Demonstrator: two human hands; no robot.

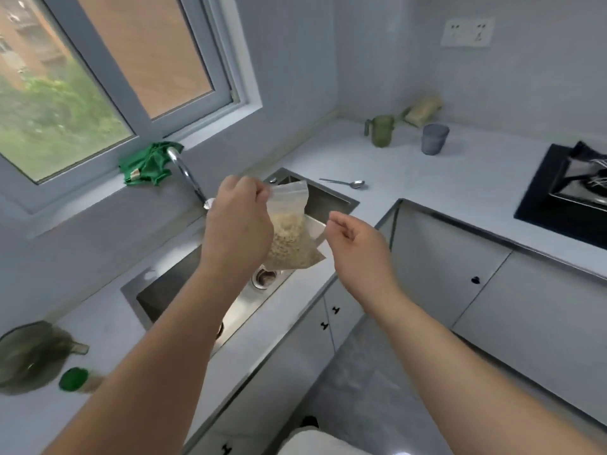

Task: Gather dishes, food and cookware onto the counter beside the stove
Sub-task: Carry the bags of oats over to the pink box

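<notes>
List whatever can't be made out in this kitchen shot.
Head view throughout.
bag seal: the left hand covers its top corner, so zipped or not is unclear.
stove: cut off by the right edge.
green jug at lower left: blurred, clipped by the left edge.
packet by the far wall: too small to tell contents.

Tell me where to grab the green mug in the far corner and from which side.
Probably by its handle: the green mug stands upright with the handle sticking out toward the sink, so come in from that side. The grey cup and a tan packet crowd its other side.
</notes>
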